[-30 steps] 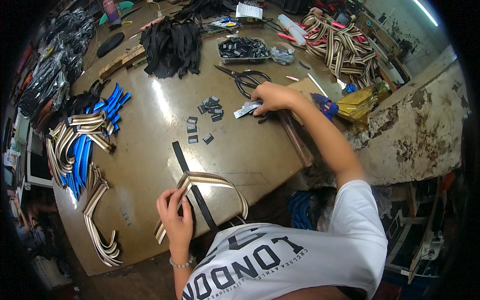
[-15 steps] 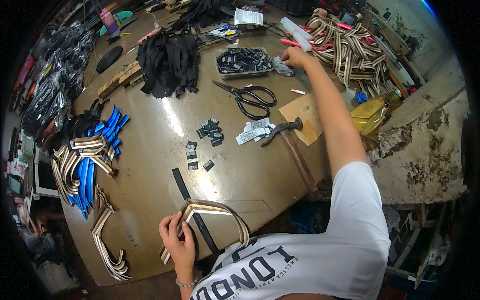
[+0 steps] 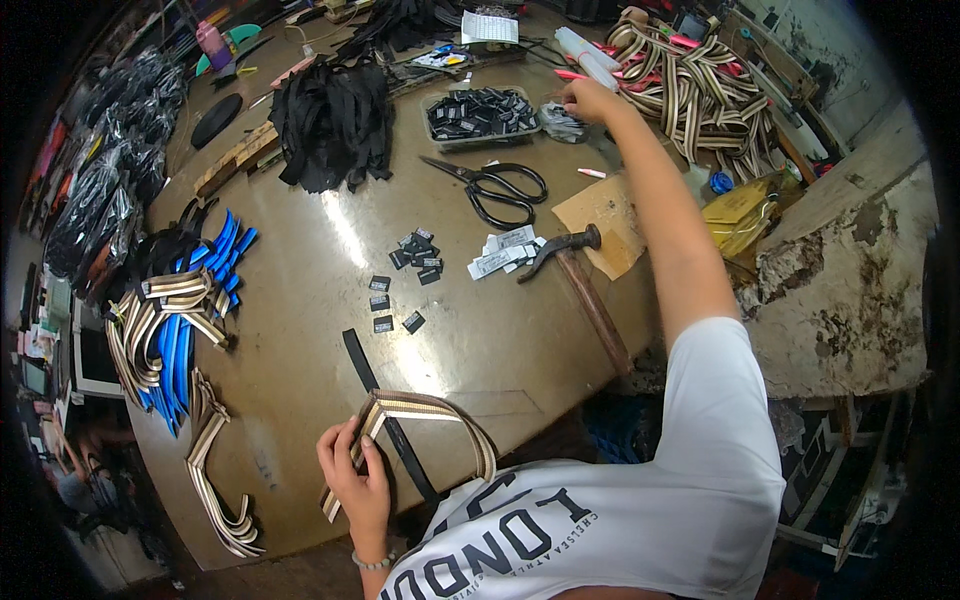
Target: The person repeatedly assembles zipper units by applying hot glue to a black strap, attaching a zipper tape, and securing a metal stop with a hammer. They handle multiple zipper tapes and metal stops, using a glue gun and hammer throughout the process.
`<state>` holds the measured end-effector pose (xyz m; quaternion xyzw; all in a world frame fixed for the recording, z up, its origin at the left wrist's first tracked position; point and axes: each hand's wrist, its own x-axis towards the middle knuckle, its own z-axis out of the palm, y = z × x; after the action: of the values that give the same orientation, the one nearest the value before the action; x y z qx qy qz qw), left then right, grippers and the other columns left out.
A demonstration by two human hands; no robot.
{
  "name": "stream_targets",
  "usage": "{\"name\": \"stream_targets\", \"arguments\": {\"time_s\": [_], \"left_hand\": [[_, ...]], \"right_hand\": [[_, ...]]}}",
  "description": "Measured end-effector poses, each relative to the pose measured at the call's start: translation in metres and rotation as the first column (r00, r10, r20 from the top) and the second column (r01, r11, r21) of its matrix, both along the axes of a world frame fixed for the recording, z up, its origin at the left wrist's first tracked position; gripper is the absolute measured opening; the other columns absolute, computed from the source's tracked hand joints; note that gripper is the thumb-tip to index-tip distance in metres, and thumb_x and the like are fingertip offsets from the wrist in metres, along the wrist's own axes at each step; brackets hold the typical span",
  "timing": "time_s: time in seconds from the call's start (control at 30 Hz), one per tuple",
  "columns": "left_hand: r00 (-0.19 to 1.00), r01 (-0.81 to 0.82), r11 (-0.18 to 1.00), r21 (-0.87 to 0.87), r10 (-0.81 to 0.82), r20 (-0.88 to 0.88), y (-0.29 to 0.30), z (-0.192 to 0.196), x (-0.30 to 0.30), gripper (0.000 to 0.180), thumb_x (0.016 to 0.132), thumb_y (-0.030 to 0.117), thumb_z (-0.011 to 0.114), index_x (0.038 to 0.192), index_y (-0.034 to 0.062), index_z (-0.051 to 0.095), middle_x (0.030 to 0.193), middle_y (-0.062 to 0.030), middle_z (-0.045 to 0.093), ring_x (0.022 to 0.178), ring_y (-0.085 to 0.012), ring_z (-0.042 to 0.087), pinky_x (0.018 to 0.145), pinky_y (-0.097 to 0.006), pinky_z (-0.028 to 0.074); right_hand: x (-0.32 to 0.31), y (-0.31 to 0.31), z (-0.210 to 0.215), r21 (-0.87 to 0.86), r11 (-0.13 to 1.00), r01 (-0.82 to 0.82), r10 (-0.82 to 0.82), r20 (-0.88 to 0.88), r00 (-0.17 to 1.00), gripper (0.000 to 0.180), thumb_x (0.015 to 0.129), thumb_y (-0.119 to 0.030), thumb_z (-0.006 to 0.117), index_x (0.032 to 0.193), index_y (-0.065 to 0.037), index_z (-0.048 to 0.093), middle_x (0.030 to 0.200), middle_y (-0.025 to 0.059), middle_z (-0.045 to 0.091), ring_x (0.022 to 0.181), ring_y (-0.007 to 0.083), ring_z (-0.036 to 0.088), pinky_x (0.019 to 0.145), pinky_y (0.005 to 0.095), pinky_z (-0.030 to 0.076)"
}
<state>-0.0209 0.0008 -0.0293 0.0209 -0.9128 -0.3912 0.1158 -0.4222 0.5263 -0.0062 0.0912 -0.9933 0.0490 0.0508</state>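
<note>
My left hand [image 3: 355,478], at the near edge of the table, pinches a brown, cream and white striped webbing strap [image 3: 425,408]. The strap is folded to a peak and its other end loops toward my shirt. Beneath it runs a narrow black strip [image 3: 405,455]. Far forward, my right hand [image 3: 592,101] has its fingers bent at a small clear plastic bag [image 3: 562,124]. Its fingertips are partly hidden, and what they grip is too small to make out. Beside the bag stands a clear tray [image 3: 480,143] full of small black tags.
Black-handled scissors [image 3: 505,190], white labels [image 3: 505,255], a hammer [image 3: 595,310] and loose black tags [image 3: 415,255] lie mid-table. Striped straps pile up at far right [image 3: 690,90] and left [image 3: 165,310], with blue strips [image 3: 178,360]. Black straps [image 3: 335,125] lie at the back.
My right hand has lifted slightly and drawn back a little from the plastic bag, which now shows more of itself. My left hand keeps its hold on the striped strap.
</note>
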Motion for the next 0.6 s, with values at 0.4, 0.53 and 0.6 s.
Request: {"name": "stream_targets", "arguments": {"time_s": [0.4, 0.53, 0.6], "left_hand": [[0.998, 0.024, 0.998, 0.061, -0.02, -0.06, -0.005, -0.002, 0.0, 0.027, 0.092, 0.003, 0.058, 0.119, -0.0003, 0.062, 0.113, -0.0163, 0.054, 0.102, -0.0282, 0.056, 0.089, -0.037, 0.047], [0.996, 0.016, 0.987, 0.158, -0.002, -0.087, -0.007, -0.003, 0.0, 0.027, 0.092, 0.002, 0.058, 0.119, 0.0009, 0.063, 0.113, -0.0134, 0.053, 0.095, -0.0222, 0.055, 0.085, -0.034, 0.047], [0.994, 0.026, 0.981, 0.193, -0.005, -0.108, -0.009, -0.004, 0.0, 0.027, 0.092, 0.002, 0.059, 0.119, 0.0014, 0.064, 0.113, -0.0123, 0.053, 0.092, -0.0201, 0.055, 0.084, -0.033, 0.047]], "right_hand": [[0.139, -0.135, 0.048, -0.463, 0.808, -0.364, 0.379, -0.065, 0.923, 0.023, 0.086, -0.018, 0.071, 0.102, -0.002, 0.072, 0.09, 0.0104, 0.073, 0.083, 0.0198, 0.068, 0.077, 0.0326, 0.053], [0.216, -0.186, 0.014, -0.446, 0.861, -0.244, 0.366, 0.209, 0.907, 0.023, 0.083, -0.017, 0.072, 0.1, -0.002, 0.072, 0.091, 0.0167, 0.07, 0.081, 0.0288, 0.068, 0.076, 0.0378, 0.053], [0.224, -0.192, 0.0, -0.477, 0.831, -0.286, 0.354, 0.057, 0.933, 0.025, 0.083, -0.017, 0.073, 0.103, -0.003, 0.071, 0.096, 0.016, 0.065, 0.088, 0.0315, 0.064, 0.08, 0.0387, 0.051]]}}
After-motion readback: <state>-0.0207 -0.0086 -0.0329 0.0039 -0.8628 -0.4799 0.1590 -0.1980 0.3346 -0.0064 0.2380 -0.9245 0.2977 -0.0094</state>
